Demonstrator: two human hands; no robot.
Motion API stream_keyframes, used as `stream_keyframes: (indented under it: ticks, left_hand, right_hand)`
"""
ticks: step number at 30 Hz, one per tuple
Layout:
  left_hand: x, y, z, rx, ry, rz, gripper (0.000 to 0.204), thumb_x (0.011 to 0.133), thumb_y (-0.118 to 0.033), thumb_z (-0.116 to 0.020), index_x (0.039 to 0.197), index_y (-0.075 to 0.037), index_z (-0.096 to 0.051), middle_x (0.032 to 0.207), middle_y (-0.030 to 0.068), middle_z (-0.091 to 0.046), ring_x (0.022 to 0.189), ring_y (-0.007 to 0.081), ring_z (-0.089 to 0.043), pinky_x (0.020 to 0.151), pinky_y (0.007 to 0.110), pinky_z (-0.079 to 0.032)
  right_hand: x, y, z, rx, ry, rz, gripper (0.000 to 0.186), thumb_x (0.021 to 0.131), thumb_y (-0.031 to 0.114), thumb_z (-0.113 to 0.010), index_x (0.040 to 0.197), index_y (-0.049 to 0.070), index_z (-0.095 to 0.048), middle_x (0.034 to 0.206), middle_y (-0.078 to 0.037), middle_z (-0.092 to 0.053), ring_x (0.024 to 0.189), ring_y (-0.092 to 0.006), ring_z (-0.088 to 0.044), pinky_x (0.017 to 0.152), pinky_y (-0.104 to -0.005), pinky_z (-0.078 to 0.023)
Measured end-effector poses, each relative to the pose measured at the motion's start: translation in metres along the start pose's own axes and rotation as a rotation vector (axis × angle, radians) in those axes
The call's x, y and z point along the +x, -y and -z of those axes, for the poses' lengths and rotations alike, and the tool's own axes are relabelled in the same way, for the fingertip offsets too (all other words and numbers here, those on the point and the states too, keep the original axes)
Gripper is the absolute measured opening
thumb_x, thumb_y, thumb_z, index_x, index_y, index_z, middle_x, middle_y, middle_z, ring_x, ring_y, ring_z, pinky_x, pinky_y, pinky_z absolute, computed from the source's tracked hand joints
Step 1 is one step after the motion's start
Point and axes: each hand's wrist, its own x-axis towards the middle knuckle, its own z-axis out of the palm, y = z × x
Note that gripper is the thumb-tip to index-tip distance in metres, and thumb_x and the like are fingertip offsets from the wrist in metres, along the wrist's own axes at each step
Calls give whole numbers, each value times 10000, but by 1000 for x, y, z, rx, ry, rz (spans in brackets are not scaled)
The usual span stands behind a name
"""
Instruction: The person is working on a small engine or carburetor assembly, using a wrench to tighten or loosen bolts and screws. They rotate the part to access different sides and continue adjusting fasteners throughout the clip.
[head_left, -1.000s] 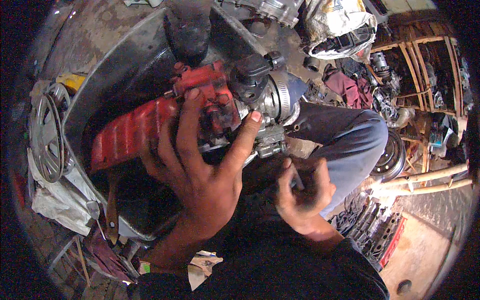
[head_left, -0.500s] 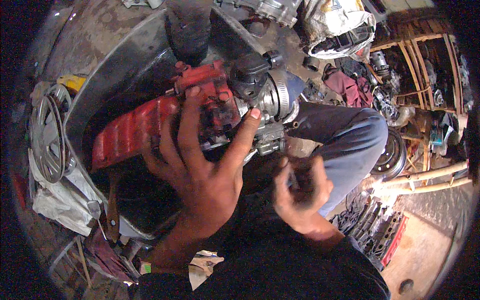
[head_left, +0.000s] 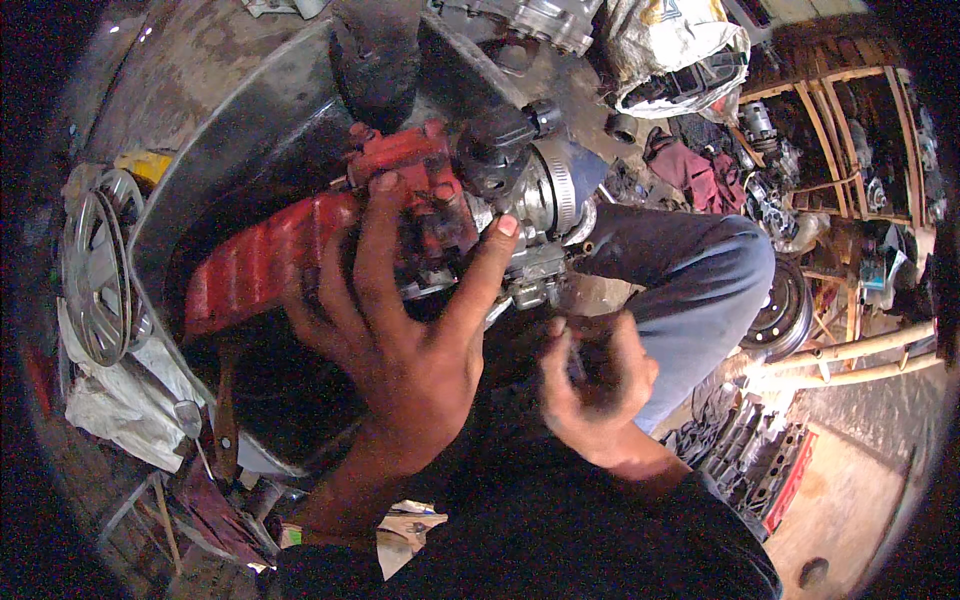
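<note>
A red and silver engine part (head_left: 262,262) with a ribbed red end lies in front of me inside a large black basin. Toward the right it has a black elbow fitting, a silver metal body and a hose clamp (head_left: 562,185). My left hand (head_left: 405,350) holds this part, fingers spread over the red section and thumb against the silver body. Just below the silver body is my right hand (head_left: 600,395), apart from the part, its fingers curled in and a little blurred. Whatever lies between those fingers is too dark to make out.
The black basin (head_left: 160,235) surrounds the part. Wheel covers (head_left: 100,265) lean at its left, beside a white sack. My bent knee (head_left: 720,265) is on the right. Beyond it are a wheel rim (head_left: 785,310), wooden shelves with parts, and cylinder heads (head_left: 755,455).
My right hand has shifted slightly to the left, its fingers still curled. My left hand and the engine part have hardly moved.
</note>
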Motion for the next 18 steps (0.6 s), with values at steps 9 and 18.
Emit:
stream_keyframes:
  ticks: [9,18]
  left_hand:
    - [1,-1,4,-17,26,9,653,764,-255,-852,1387,-304,-663,1598,236,-354,1483,435,-306,1199,621,-193]
    - [1,1,4,-29,27,12,654,758,-243,-859,1382,-291,-669,1599,232,-352,1480,430,-308,1197,607,-202]
  right_hand:
    - [-13,-21,10,138,-65,-102,136,909,-62,-698,1044,-47,-691,906,-157,-768,762,-193,-748,700,-299,-578]
    - [-6,-9,14,164,-29,-83,113,960,-76,-637,1060,-78,-690,950,-198,-771,832,-235,-765,768,-333,-598]
